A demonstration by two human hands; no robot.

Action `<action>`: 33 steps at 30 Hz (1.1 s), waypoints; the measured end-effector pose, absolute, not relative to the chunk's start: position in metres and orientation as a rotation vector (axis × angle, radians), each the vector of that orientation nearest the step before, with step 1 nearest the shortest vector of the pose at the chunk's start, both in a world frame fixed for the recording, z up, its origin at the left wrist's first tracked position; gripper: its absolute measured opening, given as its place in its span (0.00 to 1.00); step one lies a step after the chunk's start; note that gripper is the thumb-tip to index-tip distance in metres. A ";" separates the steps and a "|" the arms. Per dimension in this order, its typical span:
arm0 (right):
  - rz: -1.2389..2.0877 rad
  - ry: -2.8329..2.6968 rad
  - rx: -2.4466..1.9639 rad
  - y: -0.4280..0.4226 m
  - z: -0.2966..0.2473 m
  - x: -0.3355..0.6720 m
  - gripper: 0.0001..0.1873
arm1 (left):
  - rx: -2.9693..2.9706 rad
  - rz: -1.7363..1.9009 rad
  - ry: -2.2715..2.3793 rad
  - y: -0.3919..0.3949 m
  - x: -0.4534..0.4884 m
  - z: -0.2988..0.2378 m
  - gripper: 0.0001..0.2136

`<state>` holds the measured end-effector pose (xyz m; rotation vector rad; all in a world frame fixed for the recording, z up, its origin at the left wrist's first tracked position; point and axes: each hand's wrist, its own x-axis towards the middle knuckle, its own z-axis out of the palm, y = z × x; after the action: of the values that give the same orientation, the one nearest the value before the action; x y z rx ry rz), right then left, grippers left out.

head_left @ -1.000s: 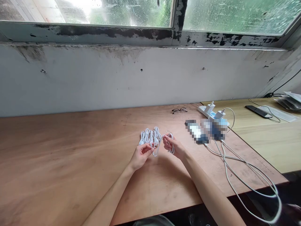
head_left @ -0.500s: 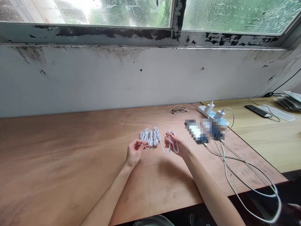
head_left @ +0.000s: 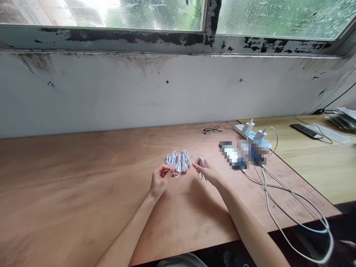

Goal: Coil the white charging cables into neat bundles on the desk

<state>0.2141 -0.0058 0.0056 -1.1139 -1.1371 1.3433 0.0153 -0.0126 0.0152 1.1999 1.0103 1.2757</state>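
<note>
Both forearms come in from the bottom edge and converge toward centre. Left hand (head_left: 159, 180): palm facing inward, fingers curled, thumb pinched against fingertips. Right hand (head_left: 208, 172): slightly further forward, back of hand up, fingers curled closed. Hands are near each other, not touching.

White wall (head_left: 111, 96), perhaps rain-streaked window (head_left: 139, 13), wooden table (head_left: 69, 178).

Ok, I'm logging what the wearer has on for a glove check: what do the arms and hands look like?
The left forearm and right forearm are bare as far as the frame shows, with no sleeves. The left hand and right hand are ungloved. No watch or bracelet shows on either wrist; the fingers are too small to rule out a thin ring.
</note>
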 end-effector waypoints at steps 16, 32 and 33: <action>1.422 -0.829 -0.823 -0.021 -0.002 0.165 0.19 | 1.087 1.148 1.042 -0.023 0.043 -0.003 0.14; 1.218 -1.063 -0.923 -0.028 0.001 0.160 0.20 | 1.901 1.118 1.101 -0.034 0.046 -0.002 0.17; 1.139 -1.153 -0.951 -0.029 0.002 0.161 0.21 | 1.949 1.074 1.066 -0.034 0.045 -0.002 0.18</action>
<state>0.1615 -0.0291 0.0024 -0.9511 -1.1529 1.1392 0.0447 -0.0338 -0.0018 1.9490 1.0656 1.0742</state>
